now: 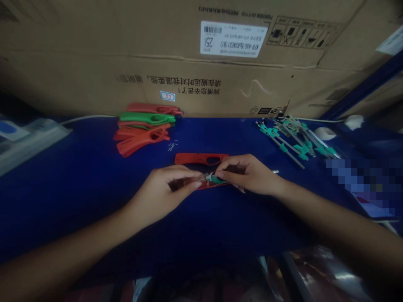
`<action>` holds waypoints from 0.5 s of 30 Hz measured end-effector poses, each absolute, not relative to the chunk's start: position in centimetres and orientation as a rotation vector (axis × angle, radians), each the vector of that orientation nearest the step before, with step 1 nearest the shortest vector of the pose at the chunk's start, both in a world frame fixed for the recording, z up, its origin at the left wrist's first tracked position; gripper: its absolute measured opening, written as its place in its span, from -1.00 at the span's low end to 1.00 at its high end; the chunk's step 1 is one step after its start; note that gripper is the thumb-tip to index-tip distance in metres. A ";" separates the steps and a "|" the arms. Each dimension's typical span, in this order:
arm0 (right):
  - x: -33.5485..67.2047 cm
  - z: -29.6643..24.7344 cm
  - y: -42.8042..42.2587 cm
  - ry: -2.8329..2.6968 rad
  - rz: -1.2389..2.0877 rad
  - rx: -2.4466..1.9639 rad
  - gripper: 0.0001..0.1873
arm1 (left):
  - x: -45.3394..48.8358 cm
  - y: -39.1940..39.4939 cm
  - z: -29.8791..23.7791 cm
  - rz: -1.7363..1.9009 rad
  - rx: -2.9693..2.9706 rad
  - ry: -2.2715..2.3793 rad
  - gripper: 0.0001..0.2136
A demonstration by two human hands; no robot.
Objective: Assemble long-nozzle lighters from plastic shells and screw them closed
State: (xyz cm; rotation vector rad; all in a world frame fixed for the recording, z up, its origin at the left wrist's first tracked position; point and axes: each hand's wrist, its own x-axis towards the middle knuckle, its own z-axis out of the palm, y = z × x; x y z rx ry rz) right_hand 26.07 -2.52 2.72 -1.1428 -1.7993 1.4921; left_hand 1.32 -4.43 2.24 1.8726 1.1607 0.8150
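Observation:
My left hand [163,191] and my right hand [248,174] meet at the middle of the blue table [78,184]. Both pinch a small metal piece with a green plastic part [214,179], held over a red plastic shell [206,184] that is mostly hidden under my fingers. Just behind my hands lies a second red plastic handle shell [201,158], flat on the table. My fingers are closed in a pinch on each side of the small piece.
A pile of red and green handle shells [145,128] lies at the back left. A heap of metal rods with green fittings [294,136] lies at the back right. Tiny metal pins [172,146] lie between them. Cardboard boxes [189,63] wall off the back.

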 end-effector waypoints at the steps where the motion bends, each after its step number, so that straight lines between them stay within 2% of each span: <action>1: 26.1 2.7 -2.5 -1.800 1.492 -1.139 -0.72 | 1.3 -4.4 2.2 0.814 1.871 1.159 -0.82; 15: 26.0 2.8 -2.5 -1.796 1.497 -1.151 -0.69 | 1.3 -4.4 2.4 0.824 1.891 1.146 -0.82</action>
